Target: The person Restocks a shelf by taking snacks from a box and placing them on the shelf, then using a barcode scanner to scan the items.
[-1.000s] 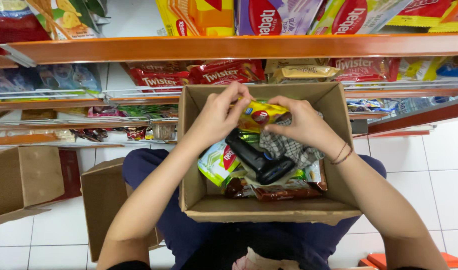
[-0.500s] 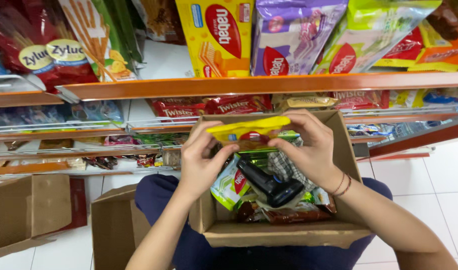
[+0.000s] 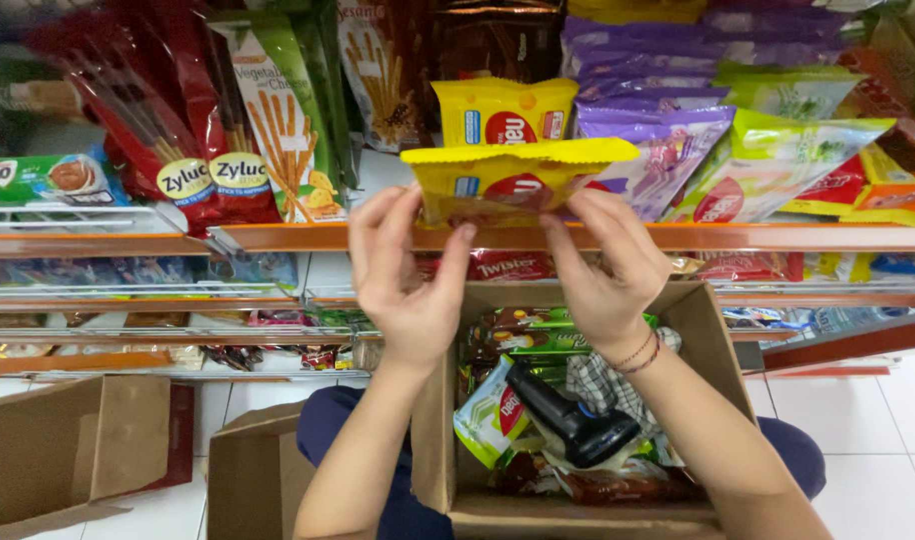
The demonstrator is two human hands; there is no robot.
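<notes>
- Yellow snack bag, held up flat by the orange shelf.
- Left hand, right hand: raised, fingers pinching the bag's ends.
- Below, open cardboard box.

Cardboard box: base cut off at 6 o'clock; black handheld device partly buried (kind unclear).

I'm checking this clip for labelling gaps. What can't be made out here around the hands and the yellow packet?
Head view:
- Yellow packet: lower edge hidden by fingers of left hand and right hand.
- Cardboard box: bottom cut off by the frame edge; contents partly hidden by forearms.
- Black handheld device: kind unclear.
</notes>
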